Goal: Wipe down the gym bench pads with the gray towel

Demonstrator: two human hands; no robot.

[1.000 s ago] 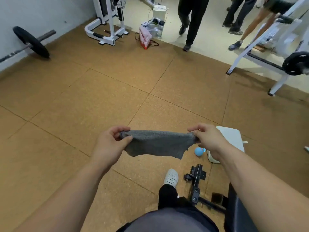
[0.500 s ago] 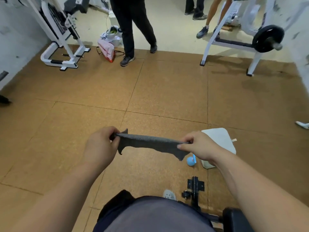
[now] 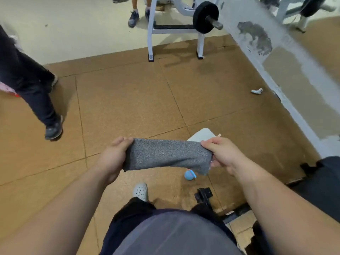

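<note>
The gray towel is stretched flat in the air between both hands, in front of my waist. My left hand pinches its left end and my right hand grips its right end. A black bench pad shows at the right edge, partly hidden behind my right forearm. The bench's black metal frame lies on the floor below the towel.
A white square object and a small blue ball lie on the cork floor under the towel. A person's dark trouser legs stand at the left. A white rack with a black weight plate stands far ahead. A white wall base runs along the right.
The view has swung right: the standing person now sits at the left and the rack is centred. The towel, held edge-on before, now shows its broad face between my hands.
</note>
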